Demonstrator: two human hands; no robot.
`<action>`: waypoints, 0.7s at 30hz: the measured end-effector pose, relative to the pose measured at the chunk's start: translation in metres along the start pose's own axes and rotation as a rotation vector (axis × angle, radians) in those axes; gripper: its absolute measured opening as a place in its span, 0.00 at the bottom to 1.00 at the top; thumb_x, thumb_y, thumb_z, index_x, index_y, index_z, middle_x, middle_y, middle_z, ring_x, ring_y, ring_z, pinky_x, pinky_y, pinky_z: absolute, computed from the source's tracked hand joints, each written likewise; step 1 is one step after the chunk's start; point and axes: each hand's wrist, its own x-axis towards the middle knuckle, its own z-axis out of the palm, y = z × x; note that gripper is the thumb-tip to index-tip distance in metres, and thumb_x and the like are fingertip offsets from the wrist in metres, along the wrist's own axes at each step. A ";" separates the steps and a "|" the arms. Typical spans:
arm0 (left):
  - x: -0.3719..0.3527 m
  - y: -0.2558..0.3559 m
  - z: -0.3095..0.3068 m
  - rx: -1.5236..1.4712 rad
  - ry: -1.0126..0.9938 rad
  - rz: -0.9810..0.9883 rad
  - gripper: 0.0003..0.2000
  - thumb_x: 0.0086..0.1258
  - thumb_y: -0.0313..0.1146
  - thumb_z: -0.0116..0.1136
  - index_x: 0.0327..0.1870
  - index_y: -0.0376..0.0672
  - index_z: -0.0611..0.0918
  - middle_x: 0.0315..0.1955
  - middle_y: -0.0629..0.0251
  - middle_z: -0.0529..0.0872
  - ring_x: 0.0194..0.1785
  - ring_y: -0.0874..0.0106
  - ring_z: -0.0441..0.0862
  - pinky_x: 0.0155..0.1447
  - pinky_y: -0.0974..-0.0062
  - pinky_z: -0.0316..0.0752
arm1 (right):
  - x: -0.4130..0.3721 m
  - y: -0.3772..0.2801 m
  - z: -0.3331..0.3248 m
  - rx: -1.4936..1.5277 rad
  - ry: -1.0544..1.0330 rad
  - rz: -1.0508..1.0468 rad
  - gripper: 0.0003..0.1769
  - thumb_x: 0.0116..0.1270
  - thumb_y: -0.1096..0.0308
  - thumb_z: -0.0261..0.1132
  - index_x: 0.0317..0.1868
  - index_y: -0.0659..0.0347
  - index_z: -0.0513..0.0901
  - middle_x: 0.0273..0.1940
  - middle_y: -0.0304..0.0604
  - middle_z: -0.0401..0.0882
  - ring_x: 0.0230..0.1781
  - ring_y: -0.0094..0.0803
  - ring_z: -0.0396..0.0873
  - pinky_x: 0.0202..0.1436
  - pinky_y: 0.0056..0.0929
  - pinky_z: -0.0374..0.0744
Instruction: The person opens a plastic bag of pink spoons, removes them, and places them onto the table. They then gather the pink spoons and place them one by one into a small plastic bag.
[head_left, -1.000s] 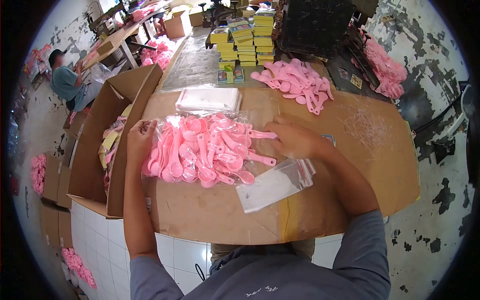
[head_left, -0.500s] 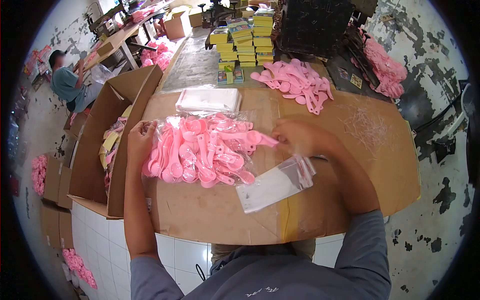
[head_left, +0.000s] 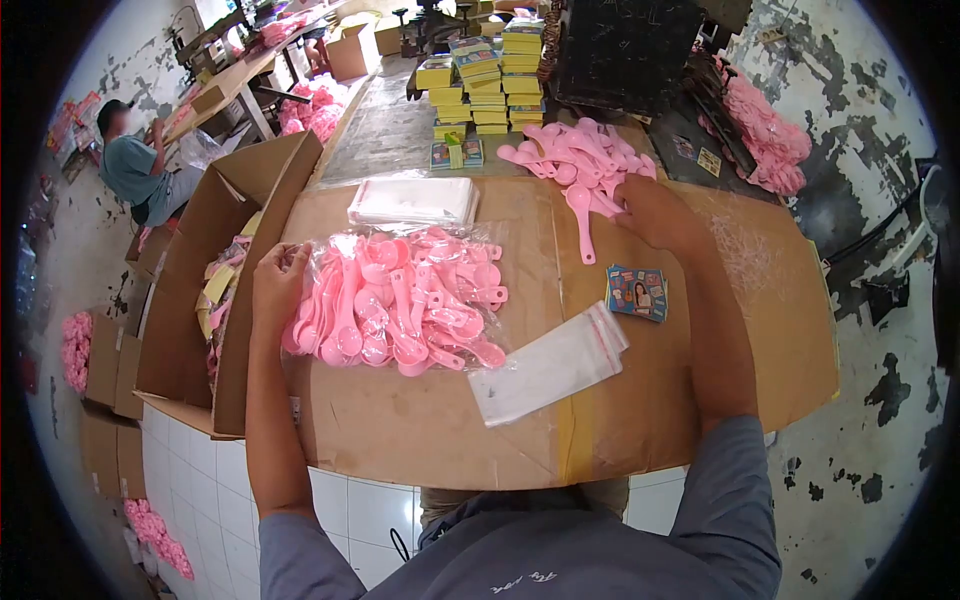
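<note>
My left hand (head_left: 281, 268) is closed on the left edge of a clear plastic bag packed with pink measuring spoons (head_left: 400, 305), which lies flat on the cardboard. At the right, my right hand (head_left: 652, 212) reaches over a loose heap of pink spoons (head_left: 575, 150), its fingers curled against the near side; the fingertips are partly hidden. One pink spoon (head_left: 582, 222) sticks out from the heap with its handle toward me. Below that hand lies a small stack of printed cards (head_left: 637, 293). Flat clear plastic sleeves (head_left: 545, 365) rest beside the filled bag.
A stack of clear sleeves (head_left: 412, 202) sits behind the filled bag. Piles of yellow-edged cards (head_left: 475, 95) stand farther back. An open cardboard box (head_left: 170, 350) is at my left. Thin plastic strips (head_left: 742, 255) lie at the right. Another person (head_left: 140, 170) sits far left.
My right hand has moved from the bag's right side back to the loose heap, uncovering the printed cards. One spoon now juts from the heap's near side. My left hand stays put.
</note>
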 end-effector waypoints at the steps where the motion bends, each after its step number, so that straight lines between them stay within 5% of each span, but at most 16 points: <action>1: 0.000 0.000 0.000 0.004 0.001 0.002 0.21 0.75 0.46 0.66 0.45 0.29 0.87 0.34 0.51 0.90 0.38 0.67 0.87 0.46 0.66 0.80 | 0.001 0.000 0.001 -0.026 0.025 0.015 0.13 0.65 0.66 0.71 0.44 0.66 0.82 0.46 0.54 0.80 0.50 0.54 0.81 0.54 0.48 0.78; 4: 0.000 0.000 0.000 0.012 0.001 0.008 0.21 0.75 0.46 0.66 0.45 0.29 0.87 0.34 0.51 0.90 0.38 0.67 0.87 0.46 0.67 0.79 | 0.014 -0.002 0.012 -0.157 0.277 0.079 0.13 0.65 0.68 0.71 0.46 0.66 0.82 0.50 0.55 0.81 0.51 0.53 0.84 0.52 0.48 0.83; 7: 0.000 0.003 -0.002 0.015 -0.006 0.006 0.21 0.75 0.46 0.66 0.45 0.29 0.87 0.34 0.52 0.90 0.38 0.67 0.87 0.46 0.67 0.79 | 0.024 0.001 0.015 -0.248 0.318 0.141 0.12 0.66 0.71 0.68 0.48 0.65 0.82 0.53 0.55 0.81 0.51 0.51 0.84 0.51 0.47 0.84; 10: -0.002 0.006 -0.001 0.008 -0.013 -0.003 0.21 0.75 0.45 0.66 0.45 0.29 0.87 0.34 0.52 0.90 0.38 0.67 0.87 0.46 0.67 0.79 | 0.024 -0.003 0.018 -0.060 0.373 0.179 0.17 0.68 0.73 0.66 0.57 0.65 0.79 0.50 0.54 0.81 0.53 0.57 0.82 0.57 0.52 0.80; 13: -0.001 0.002 -0.001 -0.005 -0.014 -0.001 0.21 0.75 0.45 0.66 0.45 0.29 0.87 0.34 0.52 0.90 0.38 0.67 0.87 0.46 0.67 0.79 | 0.031 0.005 0.032 0.174 0.459 0.053 0.20 0.68 0.74 0.66 0.60 0.64 0.78 0.51 0.53 0.81 0.54 0.54 0.81 0.60 0.50 0.78; 16: 0.001 -0.002 0.001 -0.001 -0.005 0.005 0.21 0.75 0.45 0.66 0.45 0.29 0.87 0.34 0.52 0.90 0.38 0.67 0.87 0.46 0.67 0.79 | 0.030 -0.002 0.035 0.074 0.514 -0.078 0.22 0.68 0.74 0.66 0.62 0.62 0.79 0.51 0.52 0.82 0.55 0.52 0.81 0.63 0.45 0.77; 21: -0.002 0.008 -0.002 0.006 -0.017 -0.019 0.21 0.75 0.45 0.65 0.46 0.29 0.87 0.35 0.51 0.91 0.39 0.67 0.87 0.47 0.67 0.79 | 0.025 -0.042 0.025 0.256 0.046 -0.217 0.19 0.70 0.72 0.64 0.61 0.61 0.81 0.54 0.53 0.80 0.57 0.50 0.79 0.65 0.42 0.76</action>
